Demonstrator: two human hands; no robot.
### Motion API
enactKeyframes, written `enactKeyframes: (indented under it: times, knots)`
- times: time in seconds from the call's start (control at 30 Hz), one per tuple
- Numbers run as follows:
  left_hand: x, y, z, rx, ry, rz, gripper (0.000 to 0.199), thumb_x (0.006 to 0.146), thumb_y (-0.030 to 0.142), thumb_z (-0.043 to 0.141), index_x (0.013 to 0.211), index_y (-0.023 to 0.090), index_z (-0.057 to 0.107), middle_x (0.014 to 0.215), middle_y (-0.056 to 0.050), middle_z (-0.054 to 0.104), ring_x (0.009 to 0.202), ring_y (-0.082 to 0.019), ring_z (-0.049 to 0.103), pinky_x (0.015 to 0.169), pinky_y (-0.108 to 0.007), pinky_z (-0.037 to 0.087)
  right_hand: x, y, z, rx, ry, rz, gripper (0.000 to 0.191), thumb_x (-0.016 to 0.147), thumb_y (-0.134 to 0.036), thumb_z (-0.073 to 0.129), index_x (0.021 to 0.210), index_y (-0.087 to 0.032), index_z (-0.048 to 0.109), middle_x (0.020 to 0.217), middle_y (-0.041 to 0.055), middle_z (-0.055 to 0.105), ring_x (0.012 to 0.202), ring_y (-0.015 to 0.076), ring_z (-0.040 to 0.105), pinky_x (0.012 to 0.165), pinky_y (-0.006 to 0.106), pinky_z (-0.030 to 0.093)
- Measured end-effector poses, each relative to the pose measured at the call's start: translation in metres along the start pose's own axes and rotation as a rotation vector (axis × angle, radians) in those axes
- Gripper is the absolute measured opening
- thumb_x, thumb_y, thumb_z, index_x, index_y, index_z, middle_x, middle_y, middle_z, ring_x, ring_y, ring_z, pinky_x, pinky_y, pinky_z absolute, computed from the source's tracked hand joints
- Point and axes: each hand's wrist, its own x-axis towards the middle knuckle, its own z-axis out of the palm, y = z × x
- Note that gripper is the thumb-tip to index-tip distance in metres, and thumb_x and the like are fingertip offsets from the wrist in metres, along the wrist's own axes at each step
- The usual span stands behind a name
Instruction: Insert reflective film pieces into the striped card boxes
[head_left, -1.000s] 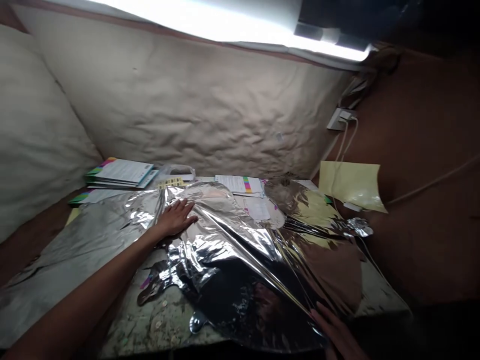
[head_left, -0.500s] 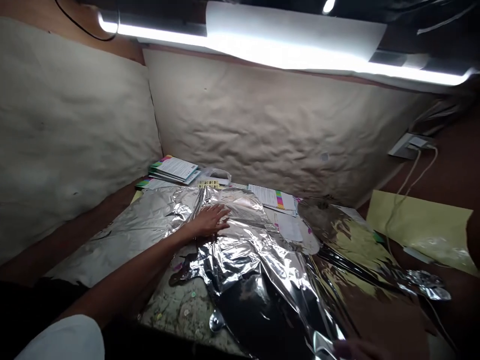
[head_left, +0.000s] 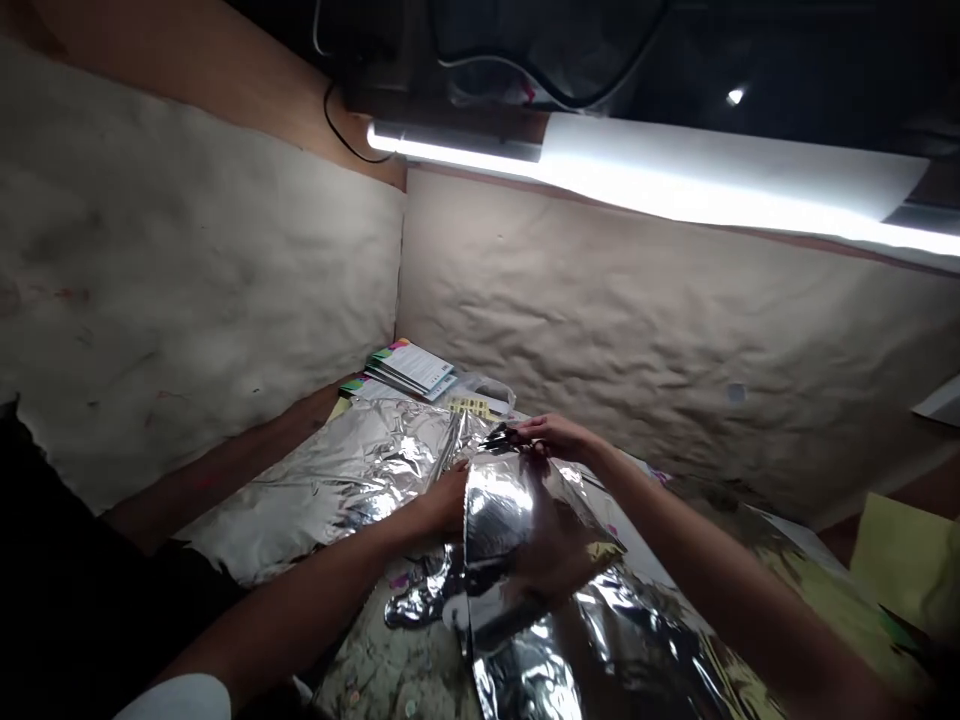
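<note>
A shiny silver foil sheet stands partly lifted and folded over above the table. My right hand pinches its crumpled upper edge with closed fingers. On the near left side of the fold, my left hand rests at the foil, with most of its fingers hidden behind the raised part; whether they grip cannot be seen. More silver foil lies wrinkled and flat to the left. Another glossy stretch of foil spreads toward the front right.
Printed cards are stacked in the back left corner, beside a clear plastic bag and a yellow label sheet. Paper-covered walls enclose the table's back and left. A bright tube light hangs above. Yellow paper lies at right.
My right hand has come up from the front right to the middle, raising the foil and folding it over. My left hand, earlier spread flat on top, is now partly behind it. The view has shifted left.
</note>
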Motion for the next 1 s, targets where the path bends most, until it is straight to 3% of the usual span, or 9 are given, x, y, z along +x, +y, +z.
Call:
enactKeyframes:
  times: [0.1,0.23,0.33,0.47,0.57,0.67,0.8,0.9,1.0]
  knots:
    - [0.002,-0.01,-0.007,0.039,0.108,-0.136,0.04,0.092,0.03,0.05,0.129,0.017,0.059,0.133,-0.016,0.058,0.126,-0.03,0.049,0.106,-0.04,0.037,0.063,0.015,0.021,-0.068,0.114,0.032,0.013,0.092,-0.021,0.063,0.092,-0.009,0.066,0.08,0.0026,0.067,0.055,0.0073,0.055,0.049,0.018,0.047]
    - [0.012,-0.03,-0.022,0.066,0.213,-0.296,0.034,0.094,0.02,0.038,0.113,0.018,0.067,0.116,-0.019,0.063,0.117,-0.032,0.053,0.097,-0.044,0.041,0.103,0.041,0.03,-0.113,0.22,0.052,0.024,0.096,-0.033,0.059,0.111,-0.014,0.061,0.102,0.0048,0.065,0.081,0.0149,0.065,0.069,0.031,0.057]
    - [0.022,-0.04,-0.033,0.037,0.236,-0.379,0.035,0.097,0.027,0.036,0.114,0.019,0.066,0.111,-0.016,0.066,0.109,-0.029,0.058,0.091,-0.039,0.044,0.116,0.051,0.027,-0.11,0.278,0.015,0.026,0.096,-0.034,0.058,0.114,-0.015,0.06,0.107,0.0061,0.064,0.085,0.0161,0.065,0.072,0.033,0.057]
    - [0.047,-0.043,-0.044,-0.015,0.176,-0.489,0.044,0.095,0.052,0.04,0.104,0.02,0.068,0.103,-0.013,0.07,0.096,-0.029,0.065,0.076,-0.035,0.047,0.125,0.058,0.026,-0.099,0.333,-0.07,0.025,0.096,-0.032,0.058,0.113,-0.014,0.059,0.096,0.0032,0.065,0.071,0.0117,0.063,0.061,0.026,0.055]
    - [0.073,-0.04,-0.047,-0.021,0.132,-0.574,0.048,0.076,0.06,0.066,0.099,0.017,0.069,0.114,-0.018,0.067,0.105,-0.037,0.062,0.076,-0.037,0.047,0.123,0.06,0.028,-0.104,0.355,-0.155,0.027,0.095,-0.026,0.06,0.118,-0.015,0.056,0.092,0.0024,0.066,0.063,0.0098,0.061,0.055,0.022,0.053]
    - [0.092,-0.036,-0.044,-0.039,0.13,-0.616,0.05,0.066,0.049,0.079,0.103,0.017,0.068,0.122,-0.019,0.064,0.115,-0.038,0.057,0.078,-0.035,0.047,0.112,0.061,0.019,-0.14,0.402,-0.26,0.038,0.091,-0.016,0.059,0.128,-0.015,0.05,0.106,0.0078,0.068,0.073,0.0124,0.066,0.062,0.024,0.055]
    - [0.1,-0.037,-0.04,-0.098,0.123,-0.586,0.042,0.077,0.038,0.075,0.112,0.018,0.064,0.114,-0.012,0.067,0.105,-0.027,0.063,0.081,-0.033,0.05,0.082,0.068,-0.016,-0.288,0.501,-0.372,0.047,0.084,-0.021,0.066,0.129,-0.015,0.054,0.123,0.012,0.063,0.103,0.0208,0.063,0.085,0.029,0.051]
    - [0.101,-0.04,-0.042,-0.12,0.09,-0.583,0.039,0.089,0.037,0.065,0.122,0.016,0.058,0.118,-0.01,0.062,0.103,-0.023,0.063,0.086,-0.04,0.053,0.055,0.083,-0.043,-0.422,0.542,-0.387,0.05,0.079,-0.024,0.07,0.126,-0.013,0.058,0.122,0.0139,0.063,0.107,0.0254,0.061,0.092,0.035,0.047]
    - [0.103,-0.038,-0.046,-0.142,0.045,-0.572,0.031,0.093,0.035,0.061,0.118,0.016,0.06,0.115,-0.008,0.062,0.099,-0.021,0.063,0.084,-0.04,0.055,0.031,0.102,-0.05,-0.529,0.541,-0.399,0.055,0.077,-0.024,0.07,0.129,-0.012,0.057,0.124,0.0151,0.062,0.11,0.0274,0.06,0.096,0.038,0.045]
